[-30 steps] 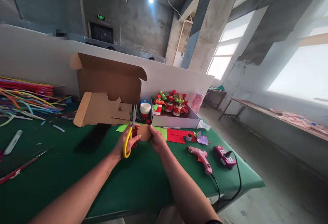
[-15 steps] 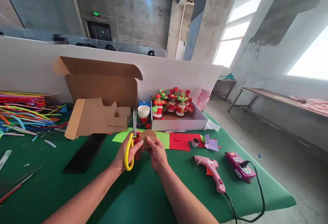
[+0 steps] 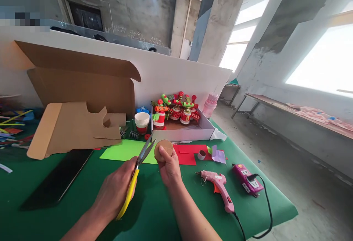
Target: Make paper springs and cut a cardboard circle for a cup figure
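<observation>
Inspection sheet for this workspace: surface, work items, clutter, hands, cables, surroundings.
Surface: green tabletop, with lime paper and red paper on it.
Work items: yellow-handled scissors, blades slightly parted; round cardboard piece near the tips.
Clutter: torn cardboard and dark phone-like slab left; glue gun right; white box of colourful figures behind.
Hands: left hand holds the yellow-handled scissors; right hand grips the round cardboard piece.
Cables: black cord plugged into purple power block; glue-gun cord trails toward the near edge.
Surroundings: white partition behind; bench with pink material right.
</observation>
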Demonstrator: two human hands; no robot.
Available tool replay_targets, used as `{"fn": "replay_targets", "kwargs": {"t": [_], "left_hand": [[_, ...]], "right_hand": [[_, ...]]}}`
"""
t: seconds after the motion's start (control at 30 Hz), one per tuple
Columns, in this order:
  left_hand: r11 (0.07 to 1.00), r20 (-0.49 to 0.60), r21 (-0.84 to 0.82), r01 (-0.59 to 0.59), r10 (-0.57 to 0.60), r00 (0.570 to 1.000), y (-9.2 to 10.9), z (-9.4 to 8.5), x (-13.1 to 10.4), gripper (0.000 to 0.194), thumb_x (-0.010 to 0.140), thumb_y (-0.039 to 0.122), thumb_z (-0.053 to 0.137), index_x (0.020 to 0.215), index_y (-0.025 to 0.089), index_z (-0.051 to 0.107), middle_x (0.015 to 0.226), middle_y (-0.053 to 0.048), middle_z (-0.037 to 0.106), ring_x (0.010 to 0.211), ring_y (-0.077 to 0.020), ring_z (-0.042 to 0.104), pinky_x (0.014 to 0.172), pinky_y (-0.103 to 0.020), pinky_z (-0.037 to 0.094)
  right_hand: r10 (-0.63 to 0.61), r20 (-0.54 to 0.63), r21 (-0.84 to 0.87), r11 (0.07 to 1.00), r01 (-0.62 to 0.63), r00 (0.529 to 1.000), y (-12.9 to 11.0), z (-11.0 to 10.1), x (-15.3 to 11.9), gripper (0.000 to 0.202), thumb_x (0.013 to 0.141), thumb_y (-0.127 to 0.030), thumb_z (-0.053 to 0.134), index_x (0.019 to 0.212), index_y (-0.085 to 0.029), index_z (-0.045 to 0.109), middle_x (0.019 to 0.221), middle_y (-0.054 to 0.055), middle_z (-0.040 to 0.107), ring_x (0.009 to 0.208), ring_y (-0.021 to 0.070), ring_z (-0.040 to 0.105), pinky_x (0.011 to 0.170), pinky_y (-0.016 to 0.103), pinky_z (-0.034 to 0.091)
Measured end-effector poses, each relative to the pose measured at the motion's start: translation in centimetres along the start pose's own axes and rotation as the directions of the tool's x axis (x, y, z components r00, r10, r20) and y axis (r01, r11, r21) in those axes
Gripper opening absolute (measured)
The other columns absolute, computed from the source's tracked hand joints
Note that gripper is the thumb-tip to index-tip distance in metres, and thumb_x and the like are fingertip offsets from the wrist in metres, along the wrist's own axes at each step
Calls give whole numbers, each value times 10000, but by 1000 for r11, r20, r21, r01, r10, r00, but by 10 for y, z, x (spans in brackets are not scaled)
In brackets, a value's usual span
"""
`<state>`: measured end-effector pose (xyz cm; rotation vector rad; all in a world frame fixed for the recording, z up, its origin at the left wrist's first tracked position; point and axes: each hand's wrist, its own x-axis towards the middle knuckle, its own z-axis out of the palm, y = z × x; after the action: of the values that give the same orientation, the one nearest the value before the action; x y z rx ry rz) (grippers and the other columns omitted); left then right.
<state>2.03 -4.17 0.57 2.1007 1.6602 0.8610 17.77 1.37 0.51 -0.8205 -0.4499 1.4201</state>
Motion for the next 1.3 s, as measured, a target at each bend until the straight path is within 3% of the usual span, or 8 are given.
{"fn": "replay_targets", "kwargs": {"t": [0.23, 0.4, 0.6, 0.73, 0.9, 1.13, 1.3], "left_hand": [[977, 82, 201, -69, 54, 995, 2, 1, -3, 401, 881, 142, 282, 1245, 204, 438, 925, -68, 639, 677, -193, 629, 561, -272, 458], [957, 106, 274, -95, 68, 992, 3, 0, -3, 441, 881, 72, 269, 1283, 173, 421, 972, -93, 637, 756, -202, 641, 603, -279, 482], [936, 199, 339, -92, 25, 980, 14, -7, 0, 456, 874, 22, 261, 1275, 140, 443, 981, -109, 639, 805, -224, 657, 663, -321, 521], [931, 258, 355, -86, -9, 966, 22, -10, 2, 453, 871, 13, 281, 1271, 131, 459, 1001, -124, 648, 848, -239, 673, 699, -343, 538], [939, 254, 336, -68, -20, 967, 24, -10, 3, 428, 883, 34, 326, 1282, 123, 453, 1018, -128, 664, 885, -249, 687, 731, -352, 544], [931, 229, 355, -86, 3, 973, 18, -5, 2, 455, 875, 21, 295, 1287, 146, 441, 1073, -140, 666, 881, -236, 691, 716, -337, 542], [937, 196, 334, -100, 34, 980, 16, -3, 1, 418, 873, 28, 297, 1235, 165, 458, 959, -95, 665, 796, -224, 682, 659, -322, 523]], "right_hand": [[110, -65, 119, 988, -101, 992, 1, 7, -7, 458, 442, -276, 947, 807, -187, 684, 785, -15, 718, 745, 137, 663, 679, 227, 544], [91, -19, 155, 984, -87, 996, -3, 12, -13, 469, 398, -282, 966, 777, -181, 708, 756, -28, 731, 706, 120, 666, 678, 220, 544], [84, 72, 136, 986, -93, 994, -3, 11, -15, 461, 412, -319, 971, 769, -180, 714, 753, -31, 741, 721, 123, 672, 798, 266, 551], [84, 55, 125, 988, -91, 995, -2, 11, -15, 482, 394, -333, 975, 771, -193, 708, 754, -41, 743, 730, 117, 675, 776, 248, 548], [110, 27, 148, 983, -113, 994, -2, 12, -15, 511, 334, -314, 982, 744, -188, 705, 731, -41, 737, 694, 108, 660, 738, 233, 544], [103, 51, 143, 984, -109, 993, 0, 11, -16, 474, 382, -292, 975, 761, -185, 713, 763, -29, 745, 721, 115, 669, 721, 226, 541], [88, 90, 113, 989, -97, 992, -2, 10, -17, 452, 410, -313, 973, 758, -184, 715, 757, -29, 742, 720, 113, 666, 731, 226, 538]]}}
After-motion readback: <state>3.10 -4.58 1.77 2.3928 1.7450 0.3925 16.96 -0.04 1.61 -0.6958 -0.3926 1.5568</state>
